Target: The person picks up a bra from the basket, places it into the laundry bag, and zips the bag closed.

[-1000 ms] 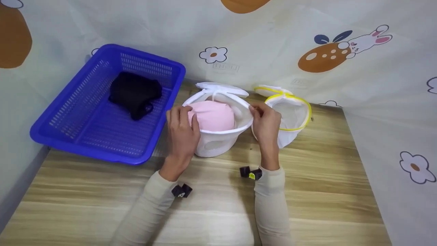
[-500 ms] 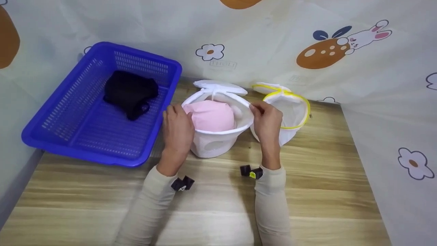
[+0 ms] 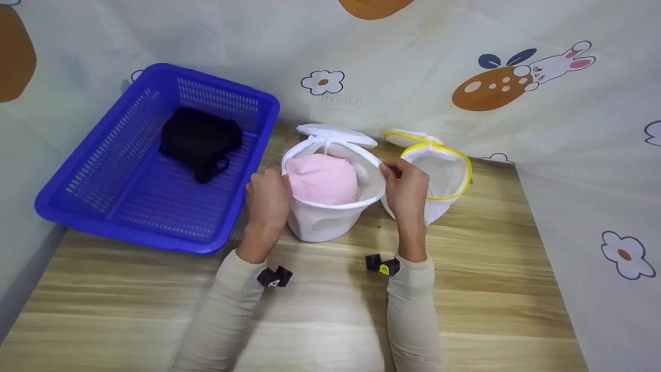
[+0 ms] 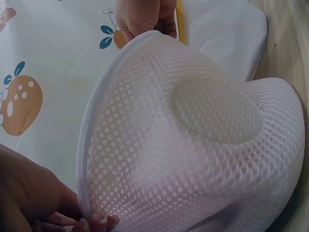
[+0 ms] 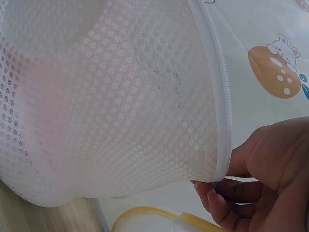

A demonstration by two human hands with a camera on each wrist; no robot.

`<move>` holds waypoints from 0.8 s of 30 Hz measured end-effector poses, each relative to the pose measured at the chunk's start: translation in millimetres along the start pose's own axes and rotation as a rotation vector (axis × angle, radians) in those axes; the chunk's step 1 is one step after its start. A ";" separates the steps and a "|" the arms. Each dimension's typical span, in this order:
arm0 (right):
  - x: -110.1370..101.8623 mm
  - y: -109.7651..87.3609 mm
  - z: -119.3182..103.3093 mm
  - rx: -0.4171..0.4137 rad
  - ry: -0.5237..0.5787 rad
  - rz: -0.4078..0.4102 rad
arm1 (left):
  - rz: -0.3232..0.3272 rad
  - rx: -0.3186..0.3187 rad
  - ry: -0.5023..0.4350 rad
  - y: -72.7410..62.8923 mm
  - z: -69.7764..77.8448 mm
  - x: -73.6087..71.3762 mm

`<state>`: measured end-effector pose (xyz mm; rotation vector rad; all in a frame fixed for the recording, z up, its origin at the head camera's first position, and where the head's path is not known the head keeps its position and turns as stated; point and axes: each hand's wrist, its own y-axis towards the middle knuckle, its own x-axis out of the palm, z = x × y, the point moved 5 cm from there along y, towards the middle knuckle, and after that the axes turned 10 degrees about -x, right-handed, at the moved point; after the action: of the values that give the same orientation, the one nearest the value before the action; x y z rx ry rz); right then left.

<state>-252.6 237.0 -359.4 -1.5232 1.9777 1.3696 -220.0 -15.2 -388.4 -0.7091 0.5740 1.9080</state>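
A white mesh laundry bag (image 3: pixel 330 222) with a zippered rim stands on the table, its lid (image 3: pixel 338 135) folded back behind the opening. Inside it lies a rounded pink cloth item (image 3: pixel 323 180), probably a bra by its cup shape. My left hand (image 3: pixel 268 199) pinches the bag's left rim; in the left wrist view its fingertips (image 4: pixel 99 222) are on the zipper edge. On the opposite side, my right hand (image 3: pixel 408 188) pinches the rim between thumb and fingers, as the right wrist view also shows. The bag's mouth is stretched wide between both hands.
A blue plastic basket (image 3: pixel 217 243) stands at the left, with a black cloth garment (image 3: pixel 199 139) in it. Behind my right hand, a second white mesh bag with yellow trim (image 3: pixel 467 173) stands with its lid folded back. A printed curtain (image 3: pixel 403 67) hangs behind the table.
My left hand has shifted from over the pink item and rim to the outside of the bag's left rim, uncovering more of the item. My right hand keeps its hold.
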 end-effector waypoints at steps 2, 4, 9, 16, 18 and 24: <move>0.1 -0.2 0.2 0.011 -0.002 -0.010 | 0.048 0.013 -0.013 -0.1 1.2 -3.1; -0.6 -0.2 0.0 0.020 -0.003 -0.016 | 0.099 0.031 -0.028 -0.4 2.5 -6.7; -3.7 -1.7 1.3 0.027 -0.006 -0.018 | 0.218 0.073 -0.119 -1.8 3.3 -16.0; -4.5 -2.5 -4.1 -0.017 0.007 -0.028 | 0.329 0.170 -0.210 -0.1 3.6 -23.9; -3.6 -3.2 -5.9 -0.028 0.013 -0.038 | 0.329 0.173 -0.212 1.0 2.2 -24.9; -3.7 -6.6 -2.6 0.025 -0.008 -0.075 | 0.304 0.148 -0.212 2.3 0.2 -25.7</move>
<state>-244.7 237.2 -358.8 -1.5617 1.9052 1.3144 -213.2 -32.2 -370.3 -0.3319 0.7101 2.1612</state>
